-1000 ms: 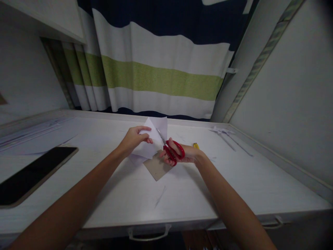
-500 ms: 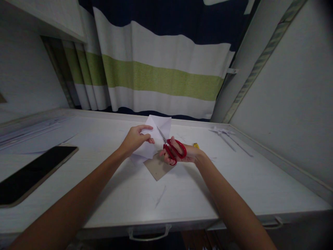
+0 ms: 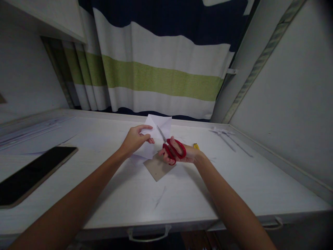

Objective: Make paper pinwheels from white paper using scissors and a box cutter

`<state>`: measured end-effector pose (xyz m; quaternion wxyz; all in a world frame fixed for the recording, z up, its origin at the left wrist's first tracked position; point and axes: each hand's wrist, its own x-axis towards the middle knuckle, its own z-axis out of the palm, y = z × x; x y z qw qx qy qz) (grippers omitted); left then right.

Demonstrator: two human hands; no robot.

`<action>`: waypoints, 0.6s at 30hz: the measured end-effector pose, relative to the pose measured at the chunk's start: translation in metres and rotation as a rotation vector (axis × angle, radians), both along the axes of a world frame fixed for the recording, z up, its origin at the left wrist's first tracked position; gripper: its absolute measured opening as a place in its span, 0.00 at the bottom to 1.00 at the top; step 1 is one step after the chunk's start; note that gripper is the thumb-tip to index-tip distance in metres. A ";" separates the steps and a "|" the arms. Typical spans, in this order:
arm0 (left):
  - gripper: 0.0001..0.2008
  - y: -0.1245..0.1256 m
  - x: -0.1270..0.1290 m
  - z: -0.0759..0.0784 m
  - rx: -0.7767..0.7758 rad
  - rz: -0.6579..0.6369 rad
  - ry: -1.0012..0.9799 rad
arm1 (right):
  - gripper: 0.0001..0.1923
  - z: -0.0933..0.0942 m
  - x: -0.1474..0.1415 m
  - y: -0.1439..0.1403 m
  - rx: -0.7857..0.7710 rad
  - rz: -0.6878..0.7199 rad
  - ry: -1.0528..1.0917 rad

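Note:
A creased white sheet of paper is held up by my left hand, its fingers curled around the left edge. My right hand grips a pair of scissors with red handles, fingers through the loops. The metal blades point up and to the left, overlapping the paper in view; I cannot tell whether they touch it. Under my hands, a beige square card lies on the white desk, partly covered by the paper and my right fingers.
A dark-screened tablet lies at the left, with stacked white papers behind it. Paper strips rest at the back right. A small yellow object sits behind my right wrist. A striped curtain hangs beyond the desk.
Hardly anything differs. The scissors and my right fingers have shifted very slightly; my left hand keeps its hold on the paper.

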<state>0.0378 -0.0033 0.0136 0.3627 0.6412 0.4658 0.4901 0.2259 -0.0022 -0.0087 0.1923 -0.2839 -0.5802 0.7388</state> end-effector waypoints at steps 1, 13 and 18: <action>0.17 0.000 0.000 0.000 0.002 0.002 0.001 | 0.33 0.000 0.000 0.000 0.001 -0.004 0.000; 0.19 0.000 -0.001 -0.001 0.016 0.021 0.013 | 0.33 -0.003 -0.002 -0.001 0.070 -0.021 0.005; 0.19 0.000 0.000 -0.001 0.015 0.016 0.012 | 0.33 -0.005 -0.002 0.000 0.077 -0.027 0.019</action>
